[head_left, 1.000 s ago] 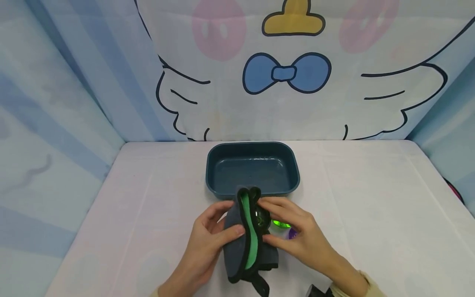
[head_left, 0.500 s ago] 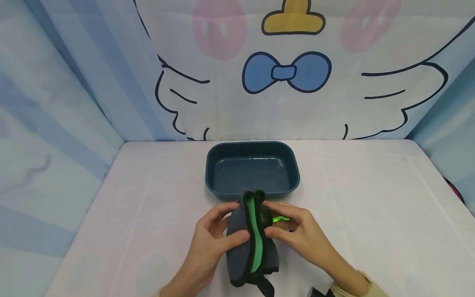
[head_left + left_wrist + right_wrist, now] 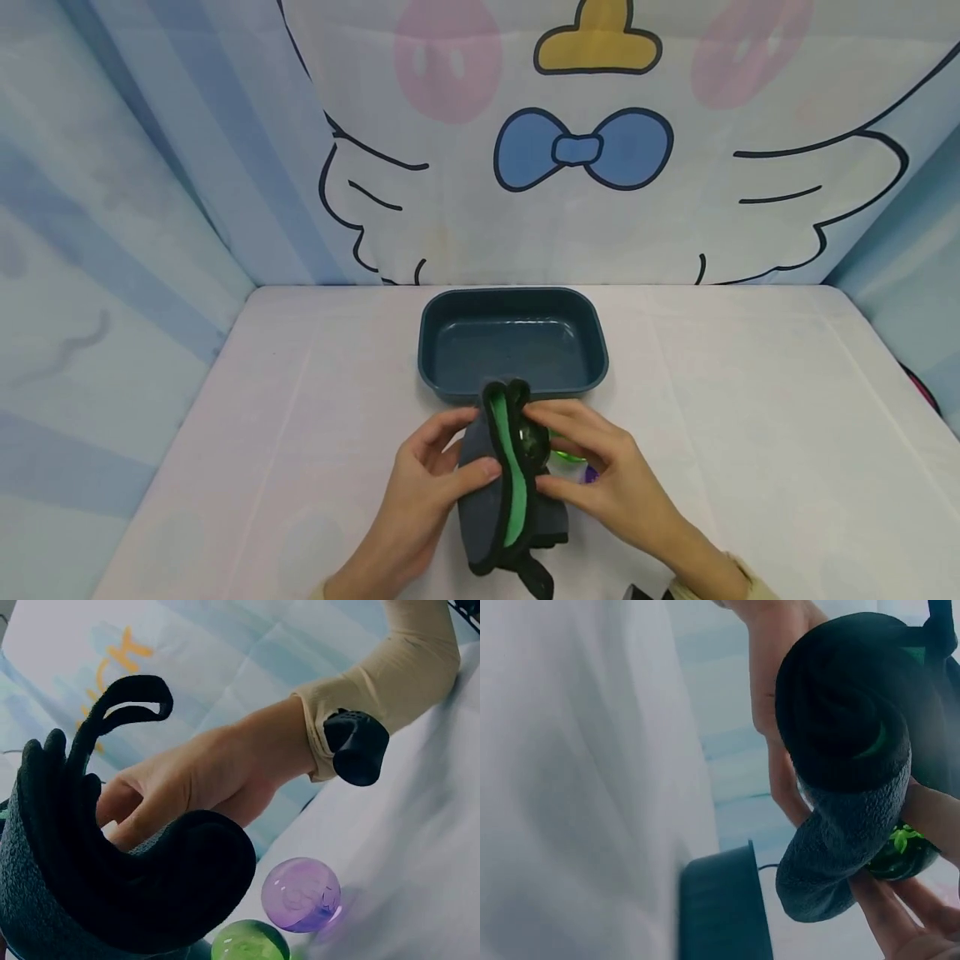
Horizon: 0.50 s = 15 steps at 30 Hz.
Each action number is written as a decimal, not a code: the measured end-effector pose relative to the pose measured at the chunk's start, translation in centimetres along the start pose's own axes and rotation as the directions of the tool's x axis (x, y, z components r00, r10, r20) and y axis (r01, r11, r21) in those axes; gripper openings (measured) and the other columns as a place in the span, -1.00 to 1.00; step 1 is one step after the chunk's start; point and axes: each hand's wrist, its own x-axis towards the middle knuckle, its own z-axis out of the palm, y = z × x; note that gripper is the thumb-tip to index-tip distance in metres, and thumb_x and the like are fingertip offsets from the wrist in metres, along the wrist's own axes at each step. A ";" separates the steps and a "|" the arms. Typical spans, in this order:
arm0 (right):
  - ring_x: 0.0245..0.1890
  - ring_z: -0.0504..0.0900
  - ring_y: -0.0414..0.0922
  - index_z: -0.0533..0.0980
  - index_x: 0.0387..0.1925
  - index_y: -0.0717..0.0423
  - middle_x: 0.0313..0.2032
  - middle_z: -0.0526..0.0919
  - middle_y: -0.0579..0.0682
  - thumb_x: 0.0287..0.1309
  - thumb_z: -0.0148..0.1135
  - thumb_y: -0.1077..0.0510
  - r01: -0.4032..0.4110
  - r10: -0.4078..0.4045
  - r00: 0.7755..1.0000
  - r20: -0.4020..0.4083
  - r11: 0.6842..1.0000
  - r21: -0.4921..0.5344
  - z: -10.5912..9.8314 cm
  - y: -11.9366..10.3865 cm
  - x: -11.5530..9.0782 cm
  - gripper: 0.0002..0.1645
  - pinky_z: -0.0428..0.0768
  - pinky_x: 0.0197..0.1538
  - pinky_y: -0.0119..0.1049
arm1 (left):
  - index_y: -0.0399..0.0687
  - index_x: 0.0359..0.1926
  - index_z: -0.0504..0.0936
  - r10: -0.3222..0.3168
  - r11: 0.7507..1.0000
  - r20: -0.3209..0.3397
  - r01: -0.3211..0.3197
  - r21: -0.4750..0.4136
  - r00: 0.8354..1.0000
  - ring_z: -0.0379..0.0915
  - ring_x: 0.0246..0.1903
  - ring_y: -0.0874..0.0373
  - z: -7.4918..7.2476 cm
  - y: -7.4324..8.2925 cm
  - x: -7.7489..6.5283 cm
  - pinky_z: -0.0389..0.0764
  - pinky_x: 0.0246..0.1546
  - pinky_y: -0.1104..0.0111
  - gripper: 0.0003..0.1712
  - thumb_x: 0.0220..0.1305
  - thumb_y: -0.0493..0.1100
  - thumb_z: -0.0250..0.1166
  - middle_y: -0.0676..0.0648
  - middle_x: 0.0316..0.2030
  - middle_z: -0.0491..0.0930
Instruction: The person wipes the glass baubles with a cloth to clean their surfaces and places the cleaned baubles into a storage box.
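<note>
A dark grey fabric pouch [image 3: 480,500] with black edging, a green lining and a black strap loop is held upright over the table. My left hand [image 3: 420,492] grips its left side, thumb on the near face. My right hand [image 3: 615,467] curls at the other side, with a dark shiny ball [image 3: 534,442] between thumb and fingers, close against the pouch's edge. Green marks show on that ball [image 3: 904,859] in the right wrist view. A clear purple ball [image 3: 301,895] and a clear green ball [image 3: 251,943] lie on the table, mostly hidden by my right hand in the head view.
A dark blue rectangular basin [image 3: 513,342] stands just beyond the pouch. White cloth covers the table [image 3: 750,417]. Printed curtains [image 3: 150,208] rise at the back and both sides. A small dark object [image 3: 637,592] shows at the right wrist.
The pouch turned slightly and has swung back, ending a little right of its first place. The dark ball became more hidden, then came back into sight. Both hands keep their hold.
</note>
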 end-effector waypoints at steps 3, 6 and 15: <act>0.17 0.56 -0.23 0.45 0.29 0.17 0.16 0.54 0.14 -0.01 0.44 0.42 0.043 -0.043 0.999 -0.002 0.998 -0.048 0.0 0.1 0.0 -0.23 0.68 -0.01 -0.26 | -0.16 0.12 0.52 -0.005 1.000 0.006 0.005 -0.008 1.000 0.47 0.15 -0.02 0.0 0.0 0.0 0.60 0.06 0.26 -0.41 0.04 -0.34 0.49 -0.13 0.19 0.43; 0.12 0.59 -0.24 0.46 0.28 0.18 0.13 0.56 0.15 0.00 0.43 0.42 0.034 -0.035 0.999 -0.012 0.998 -0.053 -0.1 0.0 0.0 -0.25 0.70 -0.06 -0.27 | -0.16 0.13 0.52 0.003 1.000 0.015 -0.003 0.008 1.000 0.45 0.16 -0.03 0.0 0.0 -0.1 0.58 0.08 0.26 -0.41 0.04 -0.34 0.49 -0.12 0.19 0.44; 0.04 0.63 -0.25 0.42 0.28 0.32 0.20 0.52 0.27 0.17 0.35 0.31 -0.244 0.240 0.970 0.047 0.963 0.115 -0.3 -0.1 0.1 -0.36 0.69 -0.04 -0.29 | -0.18 0.12 0.54 0.070 0.996 0.036 -0.071 0.045 0.997 0.38 0.23 -0.05 0.1 -0.1 -0.2 0.56 0.13 0.30 -0.36 -0.04 -0.36 0.55 -0.11 0.20 0.45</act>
